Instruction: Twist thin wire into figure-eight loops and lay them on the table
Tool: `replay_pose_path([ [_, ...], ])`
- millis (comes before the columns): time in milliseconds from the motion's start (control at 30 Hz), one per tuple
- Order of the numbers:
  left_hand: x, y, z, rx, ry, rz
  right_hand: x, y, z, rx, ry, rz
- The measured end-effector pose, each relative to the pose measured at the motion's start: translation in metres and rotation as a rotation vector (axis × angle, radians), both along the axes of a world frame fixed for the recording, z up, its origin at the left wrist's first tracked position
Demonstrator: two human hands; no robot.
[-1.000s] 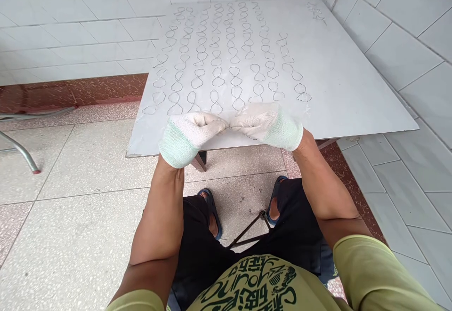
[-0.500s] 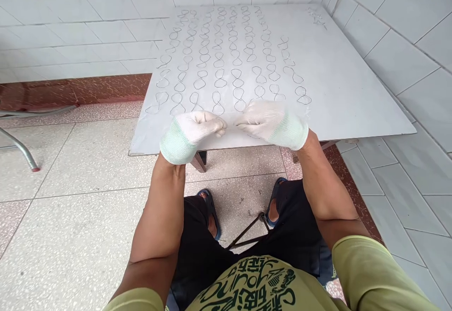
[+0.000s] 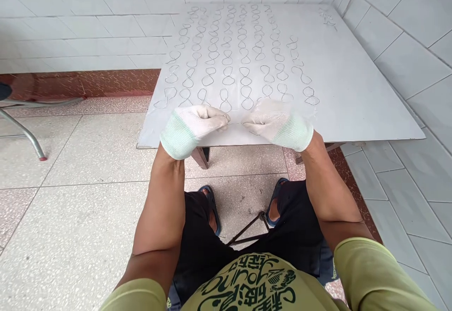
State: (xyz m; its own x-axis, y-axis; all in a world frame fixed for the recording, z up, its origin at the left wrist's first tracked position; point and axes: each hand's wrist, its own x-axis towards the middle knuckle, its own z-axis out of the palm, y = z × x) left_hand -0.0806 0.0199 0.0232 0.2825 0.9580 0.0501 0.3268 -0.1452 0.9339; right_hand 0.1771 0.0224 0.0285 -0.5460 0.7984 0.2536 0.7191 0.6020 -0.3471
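Both of my hands wear white gloves with pale green cuffs and are held over the front edge of a white board. My left hand (image 3: 201,125) is closed in a pinch on one end of a thin wire (image 3: 236,123). Facing it, my right hand (image 3: 273,122) pinches the other side of that wire. A short stretch shows in the narrow gap between the fingertips; the rest is hidden by the gloves. Just beyond the hands lie several thin wires twisted into figure-eight loops (image 3: 247,107), set out in rows.
The white board (image 3: 360,108) serves as a tabletop against tiled walls. A small tangle of wires (image 3: 328,19) lies at its far right. Metal chair legs (image 3: 26,132) stand on the floor at left. A dark metal frame (image 3: 247,231) is between my feet.
The gap between my fingertips has grown slightly, and the wire shows more clearly there. The view has shifted a little to the left. Both hands keep their pinch.
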Motion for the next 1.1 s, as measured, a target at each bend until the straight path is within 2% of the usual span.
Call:
replay_pose_path([
  [67, 0.002, 0.002, 0.001, -0.002, -0.005, -0.019, -0.005, -0.003, 0.006, -0.011, -0.115, 0.104],
  [100, 0.003, 0.002, 0.001, -0.008, -0.007, -0.024, -0.008, -0.004, 0.007, 0.001, -0.163, 0.109],
  [233, 0.007, 0.004, -0.002, -0.051, -0.021, -0.036, -0.015, -0.005, 0.005, 0.093, -0.247, -0.029],
  [400, 0.008, 0.009, -0.01, -0.045, -0.036, -0.055, -0.015, -0.002, -0.002, 0.155, -0.262, -0.05],
  [500, 0.007, 0.012, -0.014, -0.031, -0.034, -0.124, -0.016, -0.002, -0.004, 0.16, -0.241, -0.049],
  [667, 0.007, 0.014, -0.017, -0.036, -0.054, -0.15, -0.019, -0.002, -0.008, 0.163, -0.187, -0.046],
  [833, 0.008, 0.014, -0.017, -0.034, -0.082, -0.132, -0.021, -0.002, -0.006, 0.134, -0.217, -0.027],
  [933, 0.008, 0.013, -0.016, -0.025, -0.072, -0.124, -0.022, -0.002, -0.006, 0.107, -0.166, -0.019],
  [1100, 0.009, 0.012, -0.02, -0.027, -0.149, -0.045, -0.02, 0.001, -0.021, 0.146, -0.037, -0.059],
])
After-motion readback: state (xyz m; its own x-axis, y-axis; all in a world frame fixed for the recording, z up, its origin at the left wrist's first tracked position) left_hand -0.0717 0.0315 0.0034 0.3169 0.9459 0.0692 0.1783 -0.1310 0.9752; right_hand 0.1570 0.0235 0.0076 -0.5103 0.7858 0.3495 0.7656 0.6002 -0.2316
